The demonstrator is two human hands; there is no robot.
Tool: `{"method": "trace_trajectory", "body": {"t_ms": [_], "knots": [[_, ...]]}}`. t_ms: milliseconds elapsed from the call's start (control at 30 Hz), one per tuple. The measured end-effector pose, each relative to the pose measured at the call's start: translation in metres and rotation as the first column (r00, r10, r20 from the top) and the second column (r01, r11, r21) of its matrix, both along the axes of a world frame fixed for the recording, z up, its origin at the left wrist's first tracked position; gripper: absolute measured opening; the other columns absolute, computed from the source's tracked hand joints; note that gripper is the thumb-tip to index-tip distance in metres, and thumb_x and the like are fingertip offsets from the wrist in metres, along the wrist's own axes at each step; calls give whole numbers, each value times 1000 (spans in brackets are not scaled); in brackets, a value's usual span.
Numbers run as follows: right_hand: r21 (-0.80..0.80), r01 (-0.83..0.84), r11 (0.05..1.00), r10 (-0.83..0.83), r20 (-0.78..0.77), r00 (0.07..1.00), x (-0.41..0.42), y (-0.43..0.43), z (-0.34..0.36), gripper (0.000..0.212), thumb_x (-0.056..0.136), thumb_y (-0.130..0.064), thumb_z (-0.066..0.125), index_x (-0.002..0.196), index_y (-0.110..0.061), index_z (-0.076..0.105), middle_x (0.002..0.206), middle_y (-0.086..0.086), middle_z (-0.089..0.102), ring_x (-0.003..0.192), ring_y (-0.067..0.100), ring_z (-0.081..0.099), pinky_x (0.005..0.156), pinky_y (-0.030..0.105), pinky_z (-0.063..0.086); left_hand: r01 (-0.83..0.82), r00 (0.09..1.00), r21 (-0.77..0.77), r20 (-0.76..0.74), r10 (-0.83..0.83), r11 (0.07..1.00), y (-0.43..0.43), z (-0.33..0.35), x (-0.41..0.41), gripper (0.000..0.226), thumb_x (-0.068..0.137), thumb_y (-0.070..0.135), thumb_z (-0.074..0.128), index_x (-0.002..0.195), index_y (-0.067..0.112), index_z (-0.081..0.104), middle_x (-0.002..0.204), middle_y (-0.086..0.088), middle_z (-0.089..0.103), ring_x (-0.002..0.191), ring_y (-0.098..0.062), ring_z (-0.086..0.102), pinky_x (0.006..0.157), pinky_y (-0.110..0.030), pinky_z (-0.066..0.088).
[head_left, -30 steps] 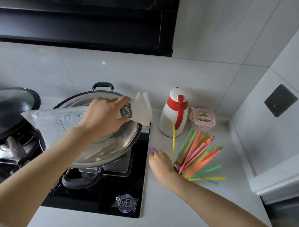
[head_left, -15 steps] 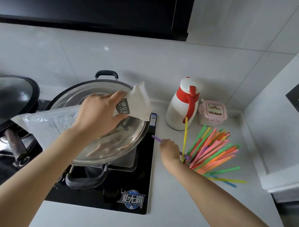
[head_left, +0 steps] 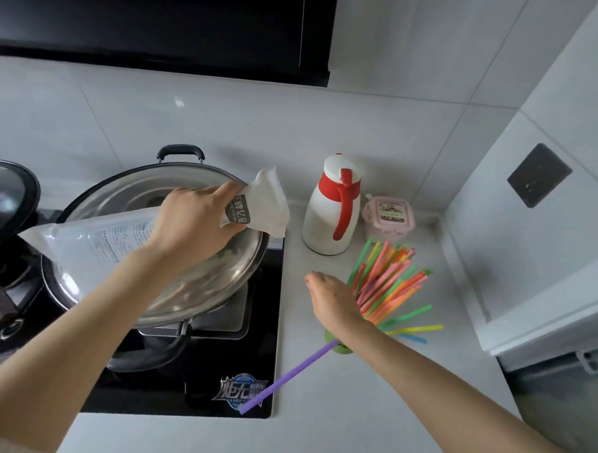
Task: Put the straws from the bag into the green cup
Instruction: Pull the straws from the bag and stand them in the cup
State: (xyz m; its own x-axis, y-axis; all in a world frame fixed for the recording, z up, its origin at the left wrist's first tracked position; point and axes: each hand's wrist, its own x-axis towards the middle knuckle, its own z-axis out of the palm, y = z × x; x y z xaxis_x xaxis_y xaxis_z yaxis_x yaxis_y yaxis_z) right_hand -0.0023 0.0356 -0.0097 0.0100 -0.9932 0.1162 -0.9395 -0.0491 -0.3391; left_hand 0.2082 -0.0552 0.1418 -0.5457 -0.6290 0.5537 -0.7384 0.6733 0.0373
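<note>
Aloft, bag [head_left: 96, 242] in left hand [head_left: 194, 220].

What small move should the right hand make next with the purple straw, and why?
Probably tilt the purple straw up so it stands in the green cup. One end is hidden under the right hand beside the cup, the other slants out over the stove, while the other straws already stand together in the cup.
</note>
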Motion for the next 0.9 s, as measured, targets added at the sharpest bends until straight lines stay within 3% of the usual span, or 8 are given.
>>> {"method": "trace_trajectory", "body": {"t_ms": [100,167,267,333,433,567,733,900], "knots": [[-56,-141,988,139,-41,989,-8,10,-6,24,88,-18,46,76,-4,61,68,13,64,64,33,62,53,33,49,21,1000,8,3,-21,1000,0,-1,-5,50,70,28,78,113,10,61,73,-10,71,57,-34,64,54,-28,33],[-55,-346,937,339,-107,935,-11,29,-18,30,85,-34,47,80,-10,63,73,7,65,69,28,61,59,30,49,27,1000,-4,2,-27,1000,0,-3,-7,49,70,28,79,112,9,61,73,-11,71,56,-35,63,55,-28,34],[226,-570,790,611,-199,767,-11,64,-49,45,77,-50,54,104,-14,58,96,2,66,89,22,58,80,31,47,50,999,-31,6,-50,998,2,-6,-9,47,71,34,71,109,8,62,70,-11,70,55,-34,63,54,-31,43],[361,-565,742,659,-237,714,-9,78,-70,44,71,-45,61,105,-17,56,96,-3,65,88,19,57,78,30,45,63,998,-33,9,-63,997,4,-8,-9,48,72,38,64,109,8,61,70,-10,70,55,-34,63,55,-35,46],[448,-506,737,669,-372,644,-3,84,-87,9,67,-28,57,75,-29,60,72,-13,59,69,10,57,61,24,38,73,997,-23,11,-72,997,4,-11,-10,47,73,36,66,111,8,59,70,-11,69,56,-34,63,56,-36,46],[436,-445,782,615,-428,662,-2,89,-101,27,62,-19,34,59,-27,59,62,-12,58,60,7,57,51,18,38,66,997,-10,28,-65,998,4,-12,-14,48,73,28,76,112,7,59,73,-14,70,59,-36,63,59,-37,46],[486,-433,759,632,-391,669,-12,89,-105,24,65,-17,36,62,-26,58,65,-11,57,62,9,55,52,21,38,49,998,-41,39,-48,998,2,-13,-19,46,72,29,67,112,8,60,70,-12,68,56,-35,61,58,-30,35],[441,-441,782,615,-427,663,-25,88,-110,25,65,-15,36,66,-26,59,67,-9,57,63,10,54,50,21,41,33,998,-51,51,-30,998,0,-15,-22,47,72,27,71,112,7,60,71,-13,68,58,-36,62,59,-35,43]]}}
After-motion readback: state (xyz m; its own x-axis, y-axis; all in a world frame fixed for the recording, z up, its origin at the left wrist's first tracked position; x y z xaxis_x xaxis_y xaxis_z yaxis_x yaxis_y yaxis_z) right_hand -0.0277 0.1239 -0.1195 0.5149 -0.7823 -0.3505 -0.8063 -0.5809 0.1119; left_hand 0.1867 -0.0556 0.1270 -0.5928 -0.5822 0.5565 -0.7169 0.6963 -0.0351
